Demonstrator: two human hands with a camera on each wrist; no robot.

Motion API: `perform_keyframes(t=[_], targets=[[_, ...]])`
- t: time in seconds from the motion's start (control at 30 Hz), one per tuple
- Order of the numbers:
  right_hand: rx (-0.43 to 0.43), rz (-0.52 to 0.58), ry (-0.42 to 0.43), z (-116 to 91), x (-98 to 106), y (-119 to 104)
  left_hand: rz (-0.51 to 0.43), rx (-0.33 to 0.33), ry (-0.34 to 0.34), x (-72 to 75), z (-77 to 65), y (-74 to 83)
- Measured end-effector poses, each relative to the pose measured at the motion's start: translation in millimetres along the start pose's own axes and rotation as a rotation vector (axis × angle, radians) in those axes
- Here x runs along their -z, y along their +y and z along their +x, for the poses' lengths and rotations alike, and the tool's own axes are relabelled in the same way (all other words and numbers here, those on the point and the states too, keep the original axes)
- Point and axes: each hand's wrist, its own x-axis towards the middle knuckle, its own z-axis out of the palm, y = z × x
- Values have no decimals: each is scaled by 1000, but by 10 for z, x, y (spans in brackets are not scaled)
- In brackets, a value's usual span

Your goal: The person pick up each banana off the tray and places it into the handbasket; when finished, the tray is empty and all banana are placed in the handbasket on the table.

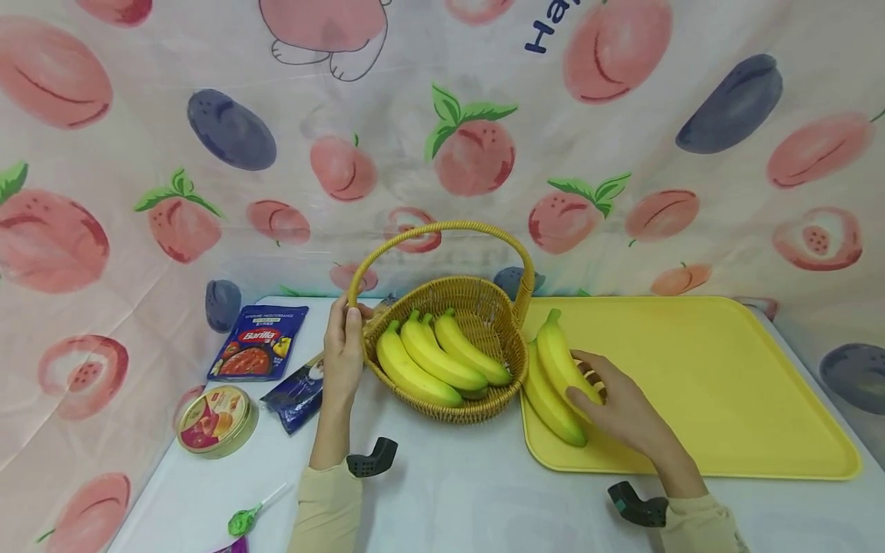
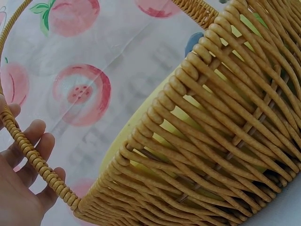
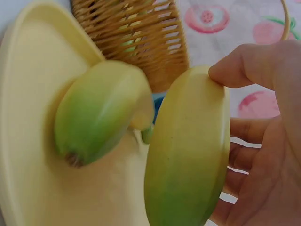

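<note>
My left hand [image 1: 343, 349] holds the handle of a wicker basket [image 1: 452, 415] near its left base; in the left wrist view the fingers of the left hand [image 2: 21, 181] lie around the wrapped handle [image 2: 44, 169]. Several yellow bananas [image 1: 442, 361] lie inside the basket. My right hand [image 1: 625, 403] holds one banana [image 1: 561, 357] by its side, just right of the basket. In the right wrist view, its thumb presses that banana [image 3: 186, 150], with the other fingers behind. Another banana [image 1: 553, 411] lies on the yellow tray's left edge, beneath and beside the held one.
The yellow tray [image 1: 719, 384] covers the table's right side. On the left are a blue Barilla pouch [image 1: 257, 343], a round tin [image 1: 217, 421], a dark blue packet [image 1: 297, 395] partly behind my left arm, and a green lollipop [image 1: 243, 521]. A fruit-print cloth [image 1: 401, 100] hangs behind.
</note>
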Motion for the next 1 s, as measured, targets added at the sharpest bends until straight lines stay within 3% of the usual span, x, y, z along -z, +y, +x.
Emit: perform_keyframes(t=[0.63,1.0], targets=[[123,-34,-61,-94,39,-352,1,16,1,0,3,0],[199,-7,-7,64,-61,-449,21,-4,1,-4,-13,-8]])
